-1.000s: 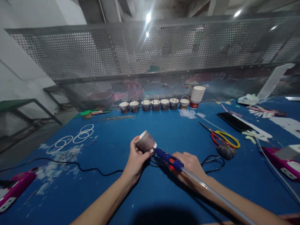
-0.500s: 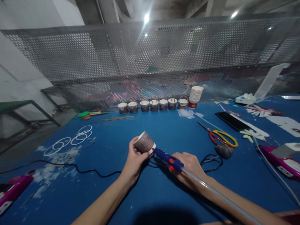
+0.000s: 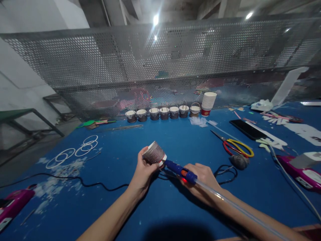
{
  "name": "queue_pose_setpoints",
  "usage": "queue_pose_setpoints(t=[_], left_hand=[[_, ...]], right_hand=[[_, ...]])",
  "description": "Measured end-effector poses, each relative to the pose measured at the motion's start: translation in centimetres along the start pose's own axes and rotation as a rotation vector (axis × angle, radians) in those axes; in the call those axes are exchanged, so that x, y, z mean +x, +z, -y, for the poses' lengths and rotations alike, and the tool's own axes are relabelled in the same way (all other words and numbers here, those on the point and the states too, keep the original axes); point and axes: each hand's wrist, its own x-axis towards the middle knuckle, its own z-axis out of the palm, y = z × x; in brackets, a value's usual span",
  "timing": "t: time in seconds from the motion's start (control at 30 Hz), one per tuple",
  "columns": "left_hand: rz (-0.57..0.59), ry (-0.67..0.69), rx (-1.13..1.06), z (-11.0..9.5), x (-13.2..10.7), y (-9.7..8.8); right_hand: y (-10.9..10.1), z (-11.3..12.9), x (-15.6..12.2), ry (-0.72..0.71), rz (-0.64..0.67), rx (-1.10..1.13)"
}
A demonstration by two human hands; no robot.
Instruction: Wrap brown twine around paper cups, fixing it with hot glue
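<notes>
Head view, centre of frame: we saw the left hand [image 3: 142, 171] pinching a tilted white paper cup [image 3: 153, 154] wound with ribbed grey cord [image 3: 156, 151]. The right hand [image 3: 202, 175] gripped a blue plastic glue gun [image 3: 178, 168], nozzle [image 3: 166, 162] by the cup's red-and-white band [image 3: 162, 163]; contact we couldn't tell. A slip, we judged, could scorch the left thumb [image 3: 152, 168]; the long, glassy stick [image 3: 225, 199], lower right, could drag the nozzle astray.

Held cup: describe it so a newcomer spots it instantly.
Over the blue table, find the left hand. It grips a grey-brown wrapped paper cup, its base by the blue glue gun. Unlike the upright cups behind, this one is tilted, with a red-and-white end showing.
</notes>
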Motion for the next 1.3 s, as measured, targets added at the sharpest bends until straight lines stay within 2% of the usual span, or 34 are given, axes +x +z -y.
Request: queue_pose_setpoints(t=[0.27,0.53,0.83,1.0,1.17,1.3], left_hand=[[-0.001,-0.010,-0.017,-0.19,-0.27,-0.02],[0.003,-0.009,-0.015,-0.13,0.11,-0.49],[-0.003,-0.029,-0.031,-0.52,0.01,-0.28],[0.005,-0.022,-0.011,-0.38,0.18,-0.44],[0.037,-0.020,-0.005,-0.10,0.32,-0.75],[0.023,-0.004,-0.005,0.11,0.36,-0.80]], right_hand=[[-0.42,-0.32,0.22,0.119,0.014,0.023],[-0.01,0.04,-0.15,-0.048,0.011,-0.005],[-0.34,-0.14,0.15,0.129,0.008,0.015],[-0.41,-0.04,0.30,0.091,0.020,0.040],[-0.46,-0.05,0.15,0.145,0.011,0.075],[0.03,0.17,-0.25,0.054,0.032,0.059]])
